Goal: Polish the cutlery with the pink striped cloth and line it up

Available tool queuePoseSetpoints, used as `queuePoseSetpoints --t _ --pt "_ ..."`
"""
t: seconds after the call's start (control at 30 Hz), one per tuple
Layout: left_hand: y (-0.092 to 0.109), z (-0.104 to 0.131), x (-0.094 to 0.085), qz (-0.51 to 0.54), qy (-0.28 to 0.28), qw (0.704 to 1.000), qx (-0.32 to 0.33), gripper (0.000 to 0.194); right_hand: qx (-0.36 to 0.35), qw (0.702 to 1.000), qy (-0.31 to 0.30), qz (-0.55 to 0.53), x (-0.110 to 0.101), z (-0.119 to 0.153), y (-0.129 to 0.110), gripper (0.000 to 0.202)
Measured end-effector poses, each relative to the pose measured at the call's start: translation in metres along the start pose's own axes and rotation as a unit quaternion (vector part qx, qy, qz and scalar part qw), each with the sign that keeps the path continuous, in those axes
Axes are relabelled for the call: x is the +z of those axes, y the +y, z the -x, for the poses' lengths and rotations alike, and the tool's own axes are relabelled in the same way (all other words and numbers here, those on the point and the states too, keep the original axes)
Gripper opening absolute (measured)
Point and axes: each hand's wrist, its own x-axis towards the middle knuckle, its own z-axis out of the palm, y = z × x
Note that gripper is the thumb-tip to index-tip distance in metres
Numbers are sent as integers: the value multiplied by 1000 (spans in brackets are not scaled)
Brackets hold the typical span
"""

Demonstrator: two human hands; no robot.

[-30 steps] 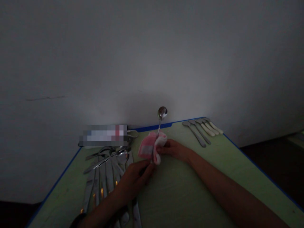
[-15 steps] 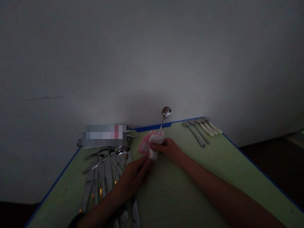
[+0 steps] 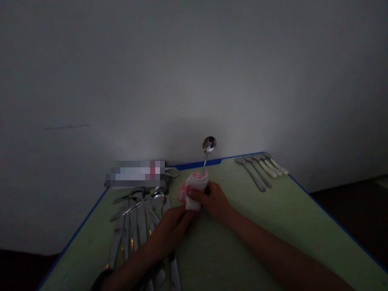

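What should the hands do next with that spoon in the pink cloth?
Probably slide the cloth up toward the bowl of the spoon. The right hand wraps the cloth around the stem only, the left hand grips the handle end, and the bowl sticks out uncovered.

It looked like a dim, plain room, with a green table (image 3: pixel 230 250) of laid-out cutlery (image 3: pixel 133 226) against a bare wall (image 3: pixel 194 72).

A pink-and-white cloth (image 3: pixel 194 189) is seen wrapped about a shiny silver spoon (image 3: pixel 209 144). The desk (image 3: pixel 273 226) is pale green, edged in blue. Silver cutlery (image 3: pixel 136 218) is laid at one side; cream-handled spoons (image 3: pixel 268 165) at the other. The wall (image 3: pixel 194 72) is grey-white.
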Motion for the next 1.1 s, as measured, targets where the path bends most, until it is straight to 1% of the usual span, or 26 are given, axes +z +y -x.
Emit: queuePoseSetpoints --t 0.1,0.3,0.43,0.53,0.67,0.77,0.83,0.87,0.93,1.0,1.03,1.1 --pt "3 0 0 0 3 1000 -1 40 -4 999 22 23 0 0 1 39" --pt "4 0 0 -23 17 1000 11 30 4 998 19 56 -3 0 2 40" --pt "0 0 1 3 18 1000 -20 38 3 999 -15 44 -2 0 1 41" --pt "-1 1 2 15 24 999 -21 41 12 998 -40 47 -4 0 0 41" --pt "1 2 1 0 15 1000 -16 37 0 995 -79 67 -6 1 0 40" --pt "3 1 -1 -11 -1 1000 -15 36 0 993 -89 76 -6 1 0 41" --pt "4 0 -1 -16 -8 1000 -16 37 6 996 -68 58 -6 0 2 42" --pt "4 -1 -2 -22 -12 1000 -16 38 8 998 -43 43 -6 -1 3 43" --pt "5 -2 -2 -49 -19 999 -14 39 17 999 34 3 -7 -5 8 44" --pt "5 -2 -2 -78 -28 997 -2 40 37 991 114 -55 -10 -11 13 46" --pt "4 -2 -2 -90 -34 995 6 40 46 985 142 -92 -12 -14 15 47" --pt "2 0 -2 -107 -53 992 29 40 50 967 177 -179 -15 -21 18 45"
